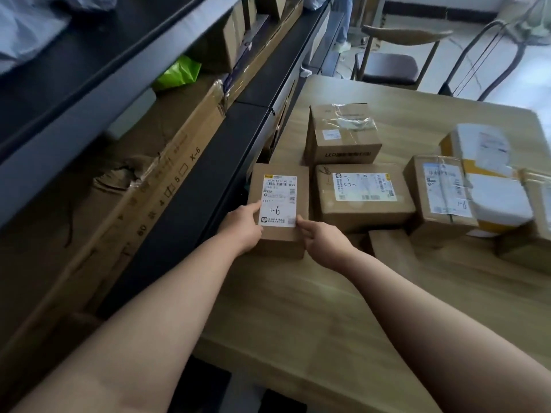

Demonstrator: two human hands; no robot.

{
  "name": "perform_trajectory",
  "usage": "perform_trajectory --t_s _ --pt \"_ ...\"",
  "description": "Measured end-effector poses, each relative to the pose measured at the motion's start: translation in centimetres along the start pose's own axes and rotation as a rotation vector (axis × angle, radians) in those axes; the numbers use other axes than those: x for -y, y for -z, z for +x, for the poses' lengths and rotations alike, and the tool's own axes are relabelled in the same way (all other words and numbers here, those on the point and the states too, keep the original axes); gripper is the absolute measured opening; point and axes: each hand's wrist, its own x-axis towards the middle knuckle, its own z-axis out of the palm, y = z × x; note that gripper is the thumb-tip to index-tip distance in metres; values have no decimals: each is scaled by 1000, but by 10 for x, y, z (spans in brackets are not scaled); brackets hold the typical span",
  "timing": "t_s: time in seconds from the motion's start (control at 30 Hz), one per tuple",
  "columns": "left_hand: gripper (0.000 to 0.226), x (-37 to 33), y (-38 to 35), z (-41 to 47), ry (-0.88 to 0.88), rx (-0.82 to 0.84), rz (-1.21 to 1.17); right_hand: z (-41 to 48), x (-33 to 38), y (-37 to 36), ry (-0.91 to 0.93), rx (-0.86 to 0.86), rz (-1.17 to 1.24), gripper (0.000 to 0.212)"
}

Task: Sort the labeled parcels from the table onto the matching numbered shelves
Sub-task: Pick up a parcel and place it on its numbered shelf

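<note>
A small brown parcel (278, 204) with "1-6" handwritten on its white label sits at the worktop's (298, 308) left edge, just beside the dark shelf (193, 204). Both grips hold its near end: the left grip (243, 226) with its thumb on the label's side, the right grip (322, 242) pinching the near right corner. Whether the parcel is lifted cannot be told. To its right lies a wider parcel (362, 195) also marked "1-6", with a taller taped box (343, 135) behind it. A long flat carton (149, 189) lies on the shelf.
</note>
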Motion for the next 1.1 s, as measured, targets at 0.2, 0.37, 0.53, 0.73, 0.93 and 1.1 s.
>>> perform_trajectory --t_s 0.2,0.37,0.53,0.73,0.93,1.1 --pt "67 3 -32 -77 47 -36 -63 -61 -30 -9 109 7 -69 53" --pt "66 -1 -65 -150 89 -73 -27 -120 -61 -20 216 -41 -181 45" --pt "68 -1 -97 -210 108 -72 -76 -178 -87 -28 330 -75 -174 34" --pt "71 3 -109 -242 111 -57 -87 -210 -98 -31 372 -94 -222 33" --pt "91 -1 -105 -219 195 -26 -232 -181 -87 -35 211 6 -62 63" --pt "88 11 -109 -205 193 77 -369 -176 -85 -52 126 33 97 69"
